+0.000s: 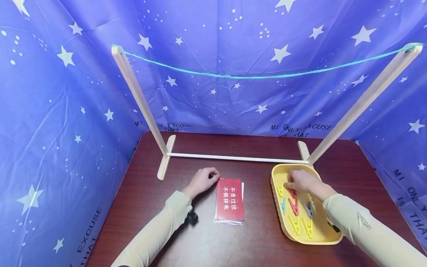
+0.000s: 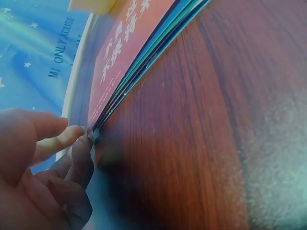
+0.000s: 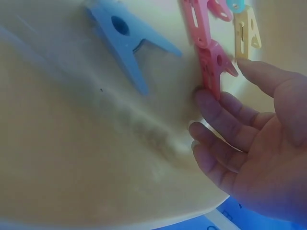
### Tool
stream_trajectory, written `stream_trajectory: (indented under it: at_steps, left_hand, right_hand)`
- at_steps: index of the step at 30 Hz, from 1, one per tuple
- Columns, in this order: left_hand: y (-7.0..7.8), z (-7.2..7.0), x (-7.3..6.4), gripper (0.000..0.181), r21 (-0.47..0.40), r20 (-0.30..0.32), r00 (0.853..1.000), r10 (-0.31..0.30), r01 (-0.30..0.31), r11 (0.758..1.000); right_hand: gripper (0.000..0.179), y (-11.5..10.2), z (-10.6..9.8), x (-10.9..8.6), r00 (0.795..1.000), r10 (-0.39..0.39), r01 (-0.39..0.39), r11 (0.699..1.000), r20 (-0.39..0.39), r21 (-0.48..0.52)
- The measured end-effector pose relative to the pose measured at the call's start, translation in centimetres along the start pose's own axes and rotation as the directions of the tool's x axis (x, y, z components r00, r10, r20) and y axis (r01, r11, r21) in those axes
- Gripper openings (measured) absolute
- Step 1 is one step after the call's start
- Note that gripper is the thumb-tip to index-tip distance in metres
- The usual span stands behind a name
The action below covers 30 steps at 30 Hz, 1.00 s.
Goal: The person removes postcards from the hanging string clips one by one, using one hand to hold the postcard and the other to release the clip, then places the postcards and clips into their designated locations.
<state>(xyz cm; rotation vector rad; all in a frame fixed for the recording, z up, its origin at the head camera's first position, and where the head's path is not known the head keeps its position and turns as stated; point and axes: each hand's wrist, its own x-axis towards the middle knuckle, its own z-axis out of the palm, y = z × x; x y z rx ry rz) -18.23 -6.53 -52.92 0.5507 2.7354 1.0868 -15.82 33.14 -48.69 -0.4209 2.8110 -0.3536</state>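
Note:
My left hand [image 1: 204, 181] is at the far left corner of a stack of cards with a red top card [image 1: 230, 200] bearing white characters. In the left wrist view its curled fingertips pinch that corner, and the stack lies on the table. My right hand [image 1: 305, 182] reaches into a yellow tray [image 1: 328, 237]. There its thumb and index finger stand apart around a red clothespin [image 3: 211, 72], the index fingertip at one end of it. Another red clothespin [image 1: 293, 206], a grey one [image 1: 310, 210], a blue one [image 1: 283, 205] and several yellow clothespins [image 1: 307, 227] lie about the tray.
A wooden frame stands behind, its left post [image 1: 141, 102] and right post [image 1: 363, 105] joined low by a white rod [image 1: 233, 158]. A sagging turquoise string [image 1: 233, 77] spans their tops. Blue star-patterned cloth [image 1: 213, 37] surrounds the dark red-brown table [image 1: 140, 200].

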Motion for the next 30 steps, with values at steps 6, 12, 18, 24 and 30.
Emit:
stream_trajectory:
  at_steps: [6, 12, 18, 24, 30]
  left_hand:
    - [-0.3, -0.3, -0.2, 0.014, -0.002, -0.021, 1.0, -0.002, 0.002, 1.0]
    - [-0.3, -1.3, -0.4, 0.012, -0.086, -0.032, 0.998, -0.048, 0.045, 0.995]
    - [-0.2, -1.8, -0.6, 0.013, -0.14, -0.04, 0.997, -0.065, 0.059, 0.988]
    - [0.2, -2.4, -1.5, 0.018, -0.043, -0.077, 0.996, -0.055, 0.051, 0.998]
    - [0.1, -2.2, -2.5, 0.021, 0.0, -0.117, 0.992, -0.042, 0.042, 0.999]
  right_hand:
    - [0.031, -0.3, -0.2, -0.5, 1.0, -0.018, 0.018, 0.999, -0.02, 0.029]
    - [0.027, -0.3, -0.7, -0.7, 1.0, -0.014, 0.016, 0.998, -0.022, 0.053]
    - [0.026, 0.1, -0.8, -0.9, 1.0, 0.015, -0.014, 0.997, -0.015, 0.08]
    - [0.026, -0.2, -0.3, -1.8, 0.997, 0.069, -0.067, 0.996, -0.031, 0.062]
    - [0.028, -0.9, 0.1, -2.6, 0.989, 0.134, -0.129, 0.989, -0.057, 0.074]
